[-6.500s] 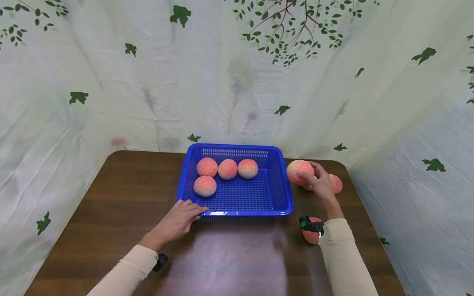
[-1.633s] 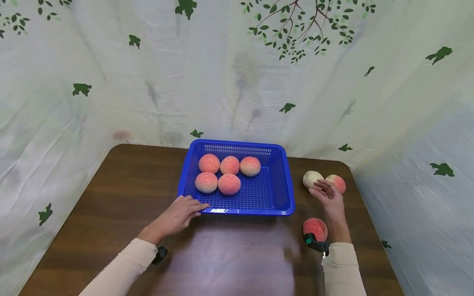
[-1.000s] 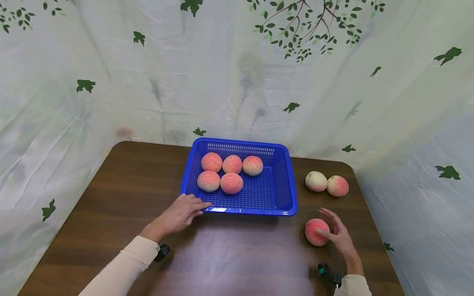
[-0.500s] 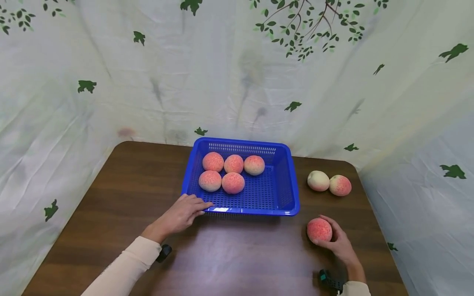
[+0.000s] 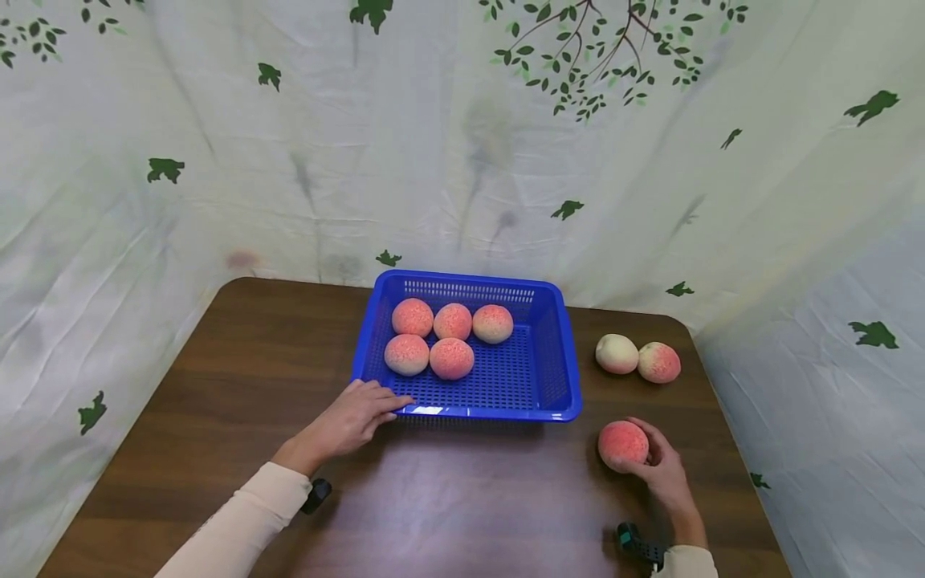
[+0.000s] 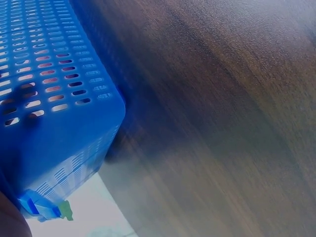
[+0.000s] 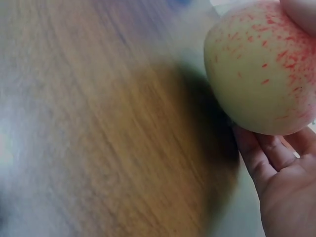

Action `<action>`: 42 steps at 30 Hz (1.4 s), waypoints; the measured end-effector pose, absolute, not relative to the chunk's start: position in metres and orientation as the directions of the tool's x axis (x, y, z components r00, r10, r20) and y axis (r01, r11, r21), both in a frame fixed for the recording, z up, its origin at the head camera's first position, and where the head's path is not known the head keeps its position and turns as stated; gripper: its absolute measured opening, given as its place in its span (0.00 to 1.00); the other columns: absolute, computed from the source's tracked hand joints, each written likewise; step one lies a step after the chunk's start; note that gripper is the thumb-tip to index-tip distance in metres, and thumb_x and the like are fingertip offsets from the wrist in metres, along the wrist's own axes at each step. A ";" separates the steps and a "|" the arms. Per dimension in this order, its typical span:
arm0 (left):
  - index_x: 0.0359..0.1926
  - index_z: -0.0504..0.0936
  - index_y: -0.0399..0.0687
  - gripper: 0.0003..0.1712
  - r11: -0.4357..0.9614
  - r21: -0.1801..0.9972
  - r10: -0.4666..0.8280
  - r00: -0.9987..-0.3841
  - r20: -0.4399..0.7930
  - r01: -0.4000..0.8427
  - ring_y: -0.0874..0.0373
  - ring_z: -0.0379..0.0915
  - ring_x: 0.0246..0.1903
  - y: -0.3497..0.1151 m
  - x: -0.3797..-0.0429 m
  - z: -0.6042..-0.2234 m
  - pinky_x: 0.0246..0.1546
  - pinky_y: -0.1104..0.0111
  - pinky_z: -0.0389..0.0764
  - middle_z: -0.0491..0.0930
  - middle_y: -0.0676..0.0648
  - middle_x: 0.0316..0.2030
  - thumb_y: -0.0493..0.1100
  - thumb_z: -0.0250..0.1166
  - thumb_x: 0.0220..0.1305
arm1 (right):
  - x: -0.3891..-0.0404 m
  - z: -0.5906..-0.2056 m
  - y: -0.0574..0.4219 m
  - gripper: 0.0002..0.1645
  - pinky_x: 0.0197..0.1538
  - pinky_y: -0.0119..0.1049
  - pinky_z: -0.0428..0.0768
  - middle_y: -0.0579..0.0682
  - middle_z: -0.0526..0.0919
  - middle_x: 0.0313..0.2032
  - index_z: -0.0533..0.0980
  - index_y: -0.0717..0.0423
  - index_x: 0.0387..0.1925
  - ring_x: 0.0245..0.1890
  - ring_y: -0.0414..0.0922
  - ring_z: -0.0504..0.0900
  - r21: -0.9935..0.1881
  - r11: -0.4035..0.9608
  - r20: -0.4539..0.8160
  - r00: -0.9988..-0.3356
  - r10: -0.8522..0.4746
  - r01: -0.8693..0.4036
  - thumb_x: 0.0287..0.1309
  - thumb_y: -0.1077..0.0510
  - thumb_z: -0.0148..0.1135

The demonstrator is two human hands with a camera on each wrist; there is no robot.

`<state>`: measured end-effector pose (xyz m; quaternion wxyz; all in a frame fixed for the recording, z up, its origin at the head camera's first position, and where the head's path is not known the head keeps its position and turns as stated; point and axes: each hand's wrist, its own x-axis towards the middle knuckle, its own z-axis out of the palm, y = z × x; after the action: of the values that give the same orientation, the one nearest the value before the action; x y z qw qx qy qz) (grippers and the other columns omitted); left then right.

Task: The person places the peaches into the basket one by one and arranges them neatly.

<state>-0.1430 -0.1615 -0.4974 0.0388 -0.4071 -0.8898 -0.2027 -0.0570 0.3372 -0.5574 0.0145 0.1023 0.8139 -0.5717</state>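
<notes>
My right hand [image 5: 665, 474] grips a pinkish-red peach [image 5: 623, 445] at the right of the table, fingers behind it and thumb along its near side. In the right wrist view, the pale, red-flecked side of this peach [image 7: 256, 69] shows, with fingers under it and a dark shadow on the wood alongside. My left hand [image 5: 354, 417] holds the near left corner of a blue plastic basket [image 5: 491, 413], fingers over its rim. Inside the basket sit several peaches [image 5: 451, 359], three in the back row and two in front. The basket's slotted wall [image 6: 64, 118] fills the left wrist view's left side.
Two more peaches, one mostly cream [image 5: 617, 354] and one pink and cream [image 5: 659, 363], lie side by side right of the basket. All stand on a dark brown wooden table [image 5: 462, 498]. A white leaf-printed curtain [image 5: 433, 160] hangs behind and at the sides.
My right hand has moved from the back-right peaches toward me and taken hold of the nearer peach. Earlier, it added a peach to the basket's front row. My left hand has stayed on the corner.
</notes>
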 end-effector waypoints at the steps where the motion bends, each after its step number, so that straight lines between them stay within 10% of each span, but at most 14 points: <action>1: 0.54 0.82 0.47 0.18 0.585 0.329 0.709 -0.665 0.236 0.741 0.56 0.72 0.39 -0.161 -0.143 -0.498 0.37 0.66 0.64 0.83 0.52 0.41 0.37 0.64 0.63 | -0.057 -0.556 0.337 0.40 0.46 0.23 0.73 0.28 0.72 0.49 0.62 0.62 0.67 0.46 0.28 0.73 -0.928 0.319 -0.146 -0.976 0.160 0.191 0.54 0.63 0.69; 17: 0.54 0.83 0.48 0.19 0.597 0.278 0.699 -0.658 0.279 0.752 0.55 0.73 0.39 -0.160 -0.140 -0.502 0.36 0.66 0.64 0.84 0.52 0.41 0.37 0.66 0.61 | -0.084 -0.512 0.320 0.30 0.47 0.22 0.75 0.38 0.74 0.51 0.65 0.56 0.62 0.50 0.33 0.74 -0.991 0.007 -0.120 -0.930 0.346 0.130 0.60 0.66 0.64; 42: 0.53 0.83 0.48 0.17 0.581 0.296 0.703 -0.651 0.288 0.758 0.55 0.73 0.39 -0.162 -0.144 -0.504 0.37 0.66 0.65 0.84 0.52 0.41 0.39 0.64 0.62 | -0.139 -0.459 0.284 0.38 0.51 0.24 0.72 0.51 0.68 0.63 0.63 0.51 0.68 0.55 0.41 0.70 -0.979 0.191 -0.030 -0.978 0.205 0.070 0.59 0.57 0.67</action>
<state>-0.1439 -0.1621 -0.5043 0.0698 -0.4121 -0.8863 -0.1994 -0.1386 0.2836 -0.4586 -0.0536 0.0894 0.7700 -0.6295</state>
